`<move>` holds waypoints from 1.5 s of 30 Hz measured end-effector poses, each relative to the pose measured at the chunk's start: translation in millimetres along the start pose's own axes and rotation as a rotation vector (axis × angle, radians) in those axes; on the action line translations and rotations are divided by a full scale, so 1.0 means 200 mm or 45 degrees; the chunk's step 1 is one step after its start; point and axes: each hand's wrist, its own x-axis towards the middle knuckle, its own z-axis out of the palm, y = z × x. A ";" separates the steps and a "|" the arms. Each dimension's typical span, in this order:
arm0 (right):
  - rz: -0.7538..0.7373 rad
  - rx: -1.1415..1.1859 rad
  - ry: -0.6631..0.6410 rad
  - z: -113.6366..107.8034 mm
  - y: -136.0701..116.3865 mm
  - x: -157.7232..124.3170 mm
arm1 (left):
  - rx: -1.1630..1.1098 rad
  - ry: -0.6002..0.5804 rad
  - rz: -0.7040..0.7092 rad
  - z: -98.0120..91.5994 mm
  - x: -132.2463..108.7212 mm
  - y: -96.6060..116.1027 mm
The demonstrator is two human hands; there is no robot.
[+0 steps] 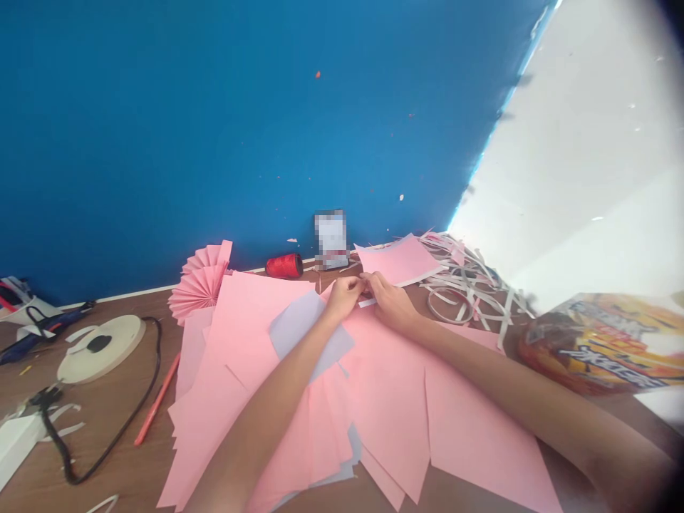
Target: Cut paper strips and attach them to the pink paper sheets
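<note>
My left hand [345,297] and my right hand [394,305] meet fingertip to fingertip above spread pink paper sheets [385,385]. Both are closed in a pinch, and what lies between the fingers is too small to make out. A short white strip [367,303] shows just below the right fingers. Under my left forearm lies a greyish-lilac paper piece [293,324]. Beyond the hands, a pink sheet with pale edges [400,260] rests at the back. A red thread spool [284,266] lies on its side, left of an upright blurred rectangular object [331,240].
A pleated pink paper fan [200,285] is at back left. Further left are a cream disc-shaped roll [101,349], a black cable [136,413] and a red pencil-like stick [157,400]. Cut paper strips [464,285] pile at back right, near an orange printed bag [603,342].
</note>
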 end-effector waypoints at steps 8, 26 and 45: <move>0.009 0.041 0.040 0.01 0.00 -0.01 | -0.019 -0.031 -0.007 0.00 -0.01 -0.01; 0.062 0.189 0.161 0.01 0.02 -0.01 | 0.019 -0.121 0.073 0.00 -0.02 0.03; 0.062 0.473 0.484 0.00 0.04 0.00 | 0.012 -0.098 0.037 -0.01 -0.03 0.06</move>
